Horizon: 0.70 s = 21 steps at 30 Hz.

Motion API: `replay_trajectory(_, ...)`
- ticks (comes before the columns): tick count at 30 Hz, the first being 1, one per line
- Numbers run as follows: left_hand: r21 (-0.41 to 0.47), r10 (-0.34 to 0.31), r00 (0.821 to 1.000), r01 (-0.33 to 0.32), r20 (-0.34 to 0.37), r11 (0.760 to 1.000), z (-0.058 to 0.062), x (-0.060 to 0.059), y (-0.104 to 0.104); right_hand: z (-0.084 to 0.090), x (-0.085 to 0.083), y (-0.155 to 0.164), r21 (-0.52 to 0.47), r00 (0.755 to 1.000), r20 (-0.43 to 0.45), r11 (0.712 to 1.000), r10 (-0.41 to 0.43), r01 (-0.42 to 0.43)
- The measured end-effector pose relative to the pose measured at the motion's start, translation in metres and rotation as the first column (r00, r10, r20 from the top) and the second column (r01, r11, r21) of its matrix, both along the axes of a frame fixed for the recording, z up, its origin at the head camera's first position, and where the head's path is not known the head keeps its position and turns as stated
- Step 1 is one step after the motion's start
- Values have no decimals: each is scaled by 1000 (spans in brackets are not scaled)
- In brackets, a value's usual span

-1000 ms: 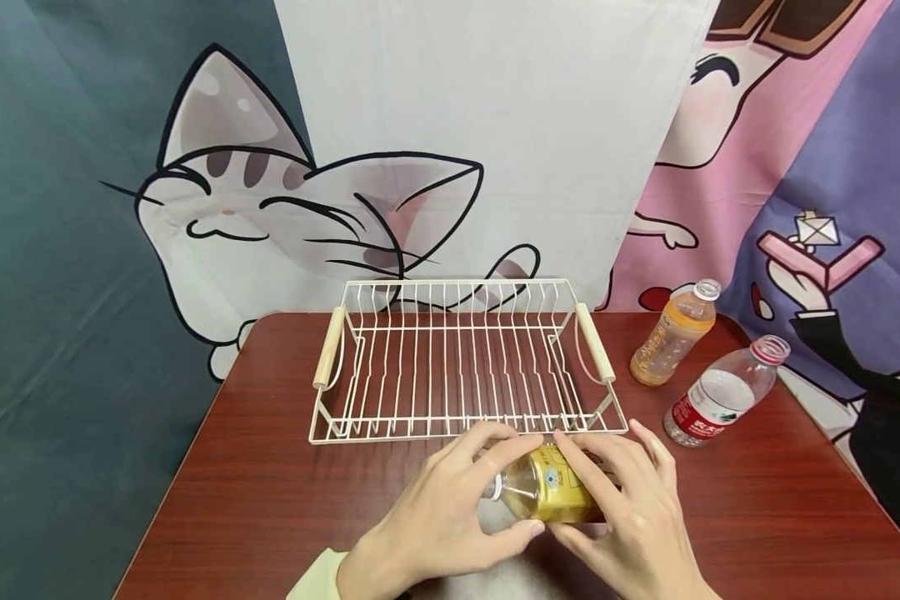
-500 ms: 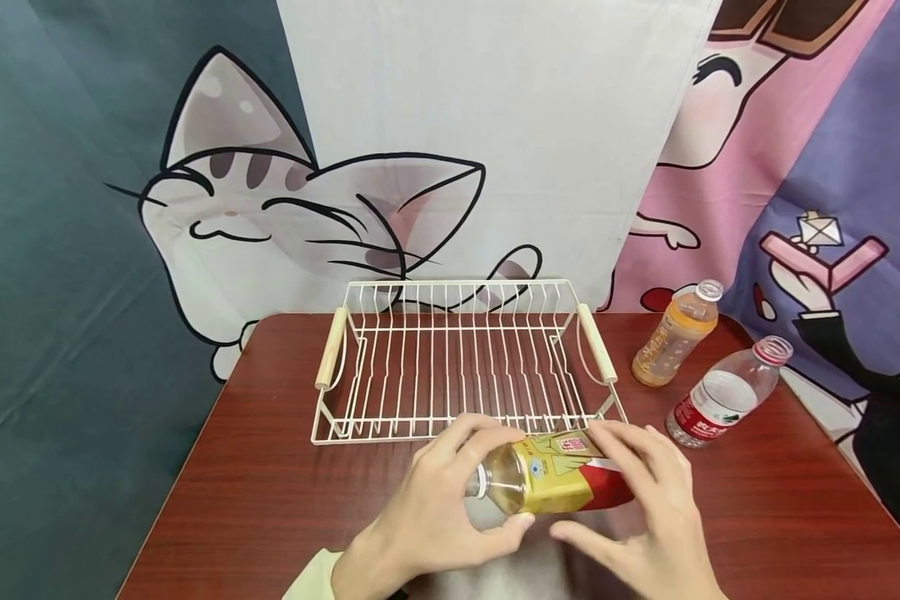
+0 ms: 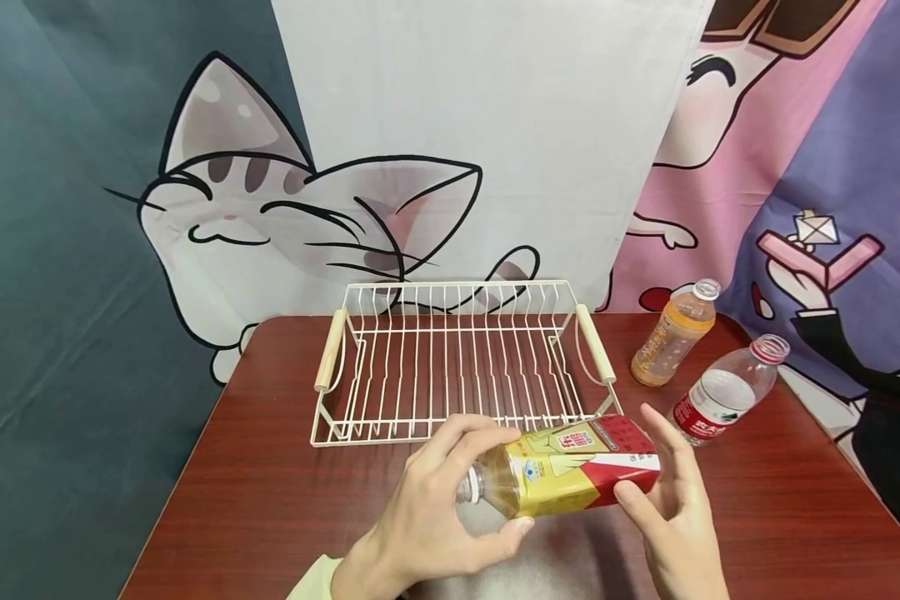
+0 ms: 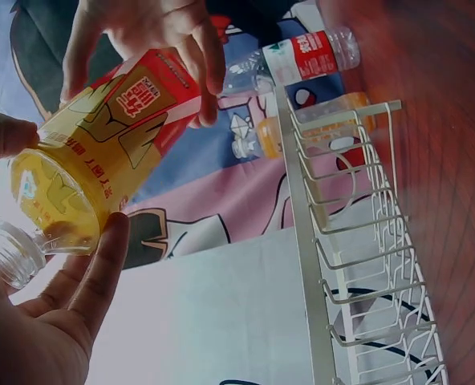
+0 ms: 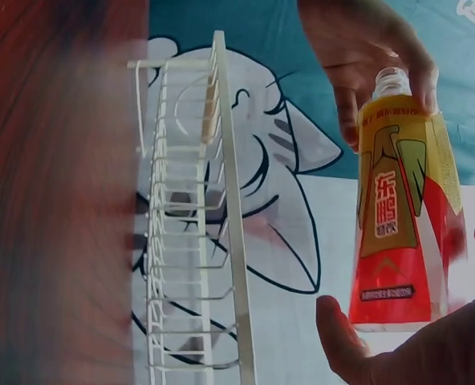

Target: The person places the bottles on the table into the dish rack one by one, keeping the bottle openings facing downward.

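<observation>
My left hand (image 3: 435, 508) pinches a plastic drink bottle (image 3: 562, 471) with a yellow and red label. Its thumb and fingers sit around the bottle's shoulder, behind the uncapped clear neck. The bottle lies nearly level in the head view, neck pointing left, in front of the wire rack. My right hand (image 3: 678, 508) is at the red base end, thumb and fingers spread to either side of it. In the right wrist view, gaps show between those fingertips (image 5: 334, 321) and the bottle's sides.
A white wire rack (image 3: 461, 329) with wooden handles stands mid-table. To its right are an orange-labelled bottle (image 3: 671, 333) and a red-labelled clear bottle (image 3: 723, 392), both uncapped. A cartoon cloth (image 3: 510, 125) hangs behind the red-brown table (image 3: 270, 500).
The bottle has shifted slightly left and turned, so more of its label and red base shows. My right hand has slid from its middle out to the base end, its fingers spreading.
</observation>
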<state>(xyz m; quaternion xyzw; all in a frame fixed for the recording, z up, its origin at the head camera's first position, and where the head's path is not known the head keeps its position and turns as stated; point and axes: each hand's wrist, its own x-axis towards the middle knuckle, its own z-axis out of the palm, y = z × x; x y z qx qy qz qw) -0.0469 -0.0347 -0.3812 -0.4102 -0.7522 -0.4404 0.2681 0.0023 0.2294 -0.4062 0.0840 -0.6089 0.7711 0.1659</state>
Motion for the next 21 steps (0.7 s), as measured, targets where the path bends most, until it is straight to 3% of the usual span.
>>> replay_trajectory(8,4,14,1000,-14,7,1000,-1,3,0,-12,-1,2,-85,994,56,992,97,-92)
replay_trajectory(21,14,-13,999,13,44,1000,-3,7,-1,-6,1,1,-106,995,65,992,69,-62)
